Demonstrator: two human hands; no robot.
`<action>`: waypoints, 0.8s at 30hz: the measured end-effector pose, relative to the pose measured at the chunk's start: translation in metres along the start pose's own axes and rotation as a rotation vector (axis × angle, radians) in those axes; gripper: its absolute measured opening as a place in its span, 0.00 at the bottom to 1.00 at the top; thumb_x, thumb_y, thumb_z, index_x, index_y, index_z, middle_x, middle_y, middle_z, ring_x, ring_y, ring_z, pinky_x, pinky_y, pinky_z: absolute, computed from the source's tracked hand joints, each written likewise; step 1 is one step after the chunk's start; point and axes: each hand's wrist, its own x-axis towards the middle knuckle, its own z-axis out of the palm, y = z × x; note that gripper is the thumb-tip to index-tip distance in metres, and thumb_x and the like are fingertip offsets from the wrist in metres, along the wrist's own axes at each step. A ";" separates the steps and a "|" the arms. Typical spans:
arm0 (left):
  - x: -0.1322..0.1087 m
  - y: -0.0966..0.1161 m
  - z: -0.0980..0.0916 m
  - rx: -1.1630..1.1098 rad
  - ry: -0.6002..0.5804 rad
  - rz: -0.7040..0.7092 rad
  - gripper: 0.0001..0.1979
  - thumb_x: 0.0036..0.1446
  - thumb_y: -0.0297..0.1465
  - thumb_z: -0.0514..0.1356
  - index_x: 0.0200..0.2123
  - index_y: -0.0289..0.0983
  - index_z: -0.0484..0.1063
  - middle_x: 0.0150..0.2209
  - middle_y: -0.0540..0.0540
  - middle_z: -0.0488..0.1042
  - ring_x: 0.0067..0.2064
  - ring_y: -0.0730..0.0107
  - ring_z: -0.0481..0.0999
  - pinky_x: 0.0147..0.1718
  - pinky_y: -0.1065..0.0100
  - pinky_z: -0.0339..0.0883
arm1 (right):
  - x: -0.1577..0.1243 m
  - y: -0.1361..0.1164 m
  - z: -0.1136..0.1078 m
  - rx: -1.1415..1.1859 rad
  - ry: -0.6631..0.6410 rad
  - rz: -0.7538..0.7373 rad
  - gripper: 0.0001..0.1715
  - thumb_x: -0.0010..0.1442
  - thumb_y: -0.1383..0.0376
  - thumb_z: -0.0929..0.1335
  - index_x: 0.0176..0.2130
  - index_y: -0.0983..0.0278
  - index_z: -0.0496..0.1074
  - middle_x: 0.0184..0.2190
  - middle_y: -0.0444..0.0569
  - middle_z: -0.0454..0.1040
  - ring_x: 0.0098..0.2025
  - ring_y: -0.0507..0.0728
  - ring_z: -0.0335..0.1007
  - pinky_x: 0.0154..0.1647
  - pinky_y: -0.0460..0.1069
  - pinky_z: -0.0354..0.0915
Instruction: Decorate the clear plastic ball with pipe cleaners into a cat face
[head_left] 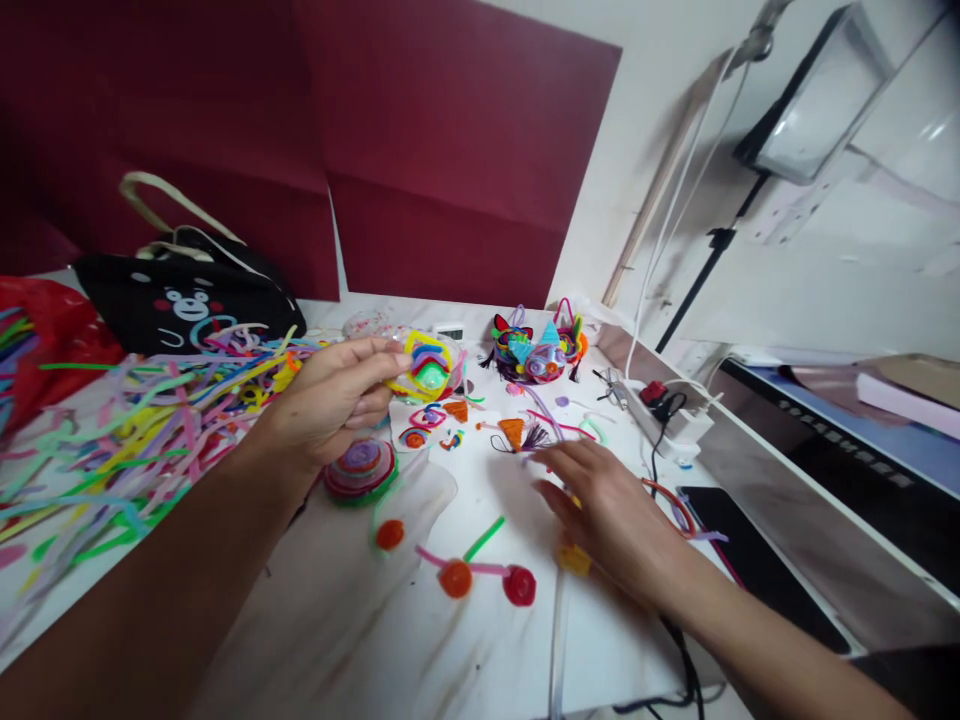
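Raised over the middle of the table, my left hand point(341, 395) pinches a pipe-cleaner piece point(430, 368) with a yellow outline and blue, red and green bands inside. Lower and to the right, my right hand point(592, 500) hovers palm down with its fingers apart, slightly blurred, and nothing shows in it. A yellow coil point(574, 557) lies partly under that hand. Close by are an orange triangle with a dark tassel point(513, 433), an orange coil point(455, 577) and a red coil point(519, 586) on a pink stem. Below my left hand sits a round multicoloured coil point(363, 468).
Many loose pipe cleaners point(150, 440) cover the left side, before a black bag point(187, 300). Colourful finished pieces point(536, 350) stand at the back. On the right are a power strip point(667, 420), a dark phone-like slab point(765, 565), cables and a lamp point(821, 100).
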 end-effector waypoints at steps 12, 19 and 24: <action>0.002 0.002 0.003 -0.019 0.085 -0.049 0.04 0.52 0.24 0.60 0.30 0.35 0.66 0.13 0.61 0.53 0.12 0.87 0.47 0.09 0.83 0.40 | 0.188 -0.014 0.093 0.200 -0.217 0.043 0.17 0.65 0.61 0.67 0.52 0.65 0.69 0.52 0.54 0.71 0.50 0.60 0.71 0.50 0.59 0.69; 0.006 0.001 0.004 -0.034 0.131 -0.053 0.05 0.54 0.21 0.59 0.29 0.35 0.66 0.15 0.60 0.53 0.12 0.88 0.48 0.09 0.84 0.40 | 0.182 0.019 0.082 0.567 -0.178 0.216 0.10 0.66 0.63 0.66 0.42 0.68 0.73 0.38 0.48 0.77 0.36 0.53 0.75 0.36 0.49 0.72; 0.007 -0.002 0.006 -0.045 0.120 -0.100 0.06 0.55 0.21 0.57 0.28 0.36 0.65 0.15 0.60 0.52 0.12 0.89 0.48 0.10 0.85 0.39 | 0.159 0.031 0.060 0.805 -0.070 0.279 0.10 0.62 0.69 0.65 0.31 0.68 0.74 0.25 0.45 0.77 0.25 0.49 0.72 0.24 0.42 0.64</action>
